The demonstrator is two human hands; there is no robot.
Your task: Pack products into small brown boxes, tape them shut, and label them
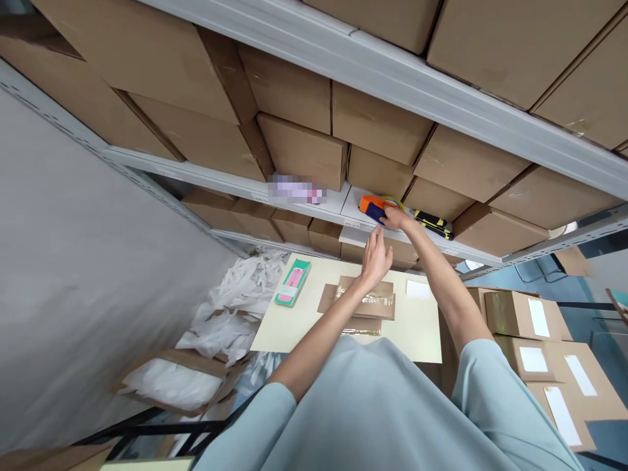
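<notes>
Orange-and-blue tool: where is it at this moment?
The orange-and-blue tool is just right of centre in the head view, on the white shelf, against the right hand, left of the black-and-yellow items.

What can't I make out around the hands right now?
Head view:
Orange-and-blue tool: right hand covers part, so its grip is unclear.
Taped cardboard: left forearm hides part of it.
Pale purple item on the shelf: pixelated.
Shelf label: print too small to read.

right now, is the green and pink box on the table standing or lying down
Lying down: the green and pink box rests on the table with its broad face upward.
</notes>
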